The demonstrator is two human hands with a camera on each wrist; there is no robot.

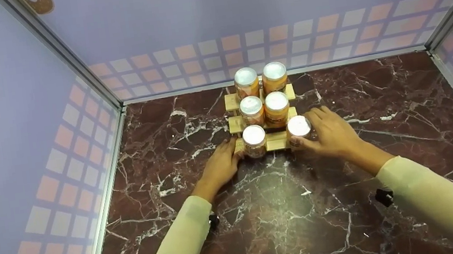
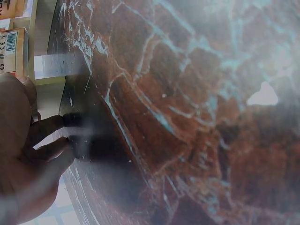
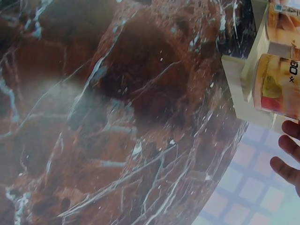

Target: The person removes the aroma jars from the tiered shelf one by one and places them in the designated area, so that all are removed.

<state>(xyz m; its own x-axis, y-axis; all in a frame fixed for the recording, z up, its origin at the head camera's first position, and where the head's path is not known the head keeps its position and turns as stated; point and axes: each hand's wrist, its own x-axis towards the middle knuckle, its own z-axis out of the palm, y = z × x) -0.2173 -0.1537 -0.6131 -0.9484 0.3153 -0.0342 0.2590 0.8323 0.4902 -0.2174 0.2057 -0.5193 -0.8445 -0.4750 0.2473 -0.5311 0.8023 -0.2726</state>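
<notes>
A stepped wooden rack [image 1: 277, 141] bears several orange cans with silver lids, two on each of its three levels. My right hand [image 1: 334, 132] holds the front right can [image 1: 299, 127] between thumb and fingers, at the right end of the lowest step. In the right wrist view, fingertips [image 3: 288, 164] show beside an orange can [image 3: 276, 86] on the rack. My left hand [image 1: 220, 162] grips the left end of the lowest step, beside the front left can [image 1: 254, 140]. The left wrist view shows its thumb [image 2: 29, 91] against the wood, fingers low near the tabletop.
The rack stands on a dark red marbled tabletop [image 1: 282, 216], close to the patterned back wall [image 1: 212, 19]. Side walls [image 1: 9, 173] enclose the table at left and right. Middle-level cans [image 1: 278, 111] and top-level cans [image 1: 275, 79] stand close behind the front pair.
</notes>
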